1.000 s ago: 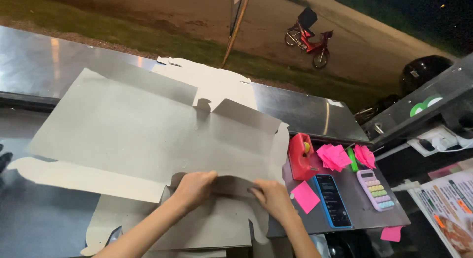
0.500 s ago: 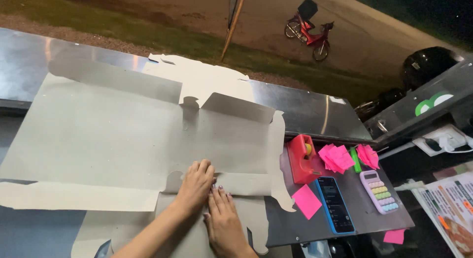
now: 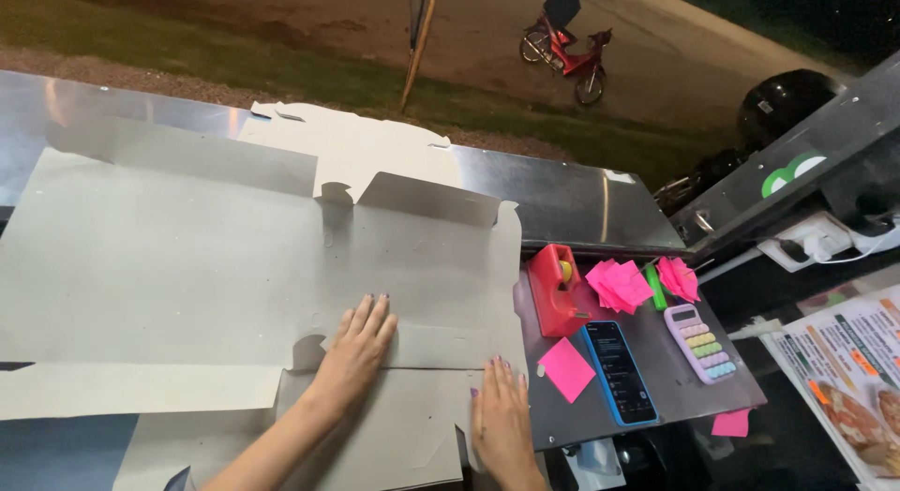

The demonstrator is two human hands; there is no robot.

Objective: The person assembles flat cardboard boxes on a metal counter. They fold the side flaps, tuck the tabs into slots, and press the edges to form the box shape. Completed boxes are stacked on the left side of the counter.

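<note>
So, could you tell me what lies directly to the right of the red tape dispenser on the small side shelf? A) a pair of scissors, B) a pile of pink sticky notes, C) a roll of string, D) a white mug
B: a pile of pink sticky notes lies just right of the red tape dispenser on the side shelf, near a pastel calculator.

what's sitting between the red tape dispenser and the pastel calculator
In the head view, crumpled pink sticky notes and a green marker lie between the tape dispenser and calculator.
</note>
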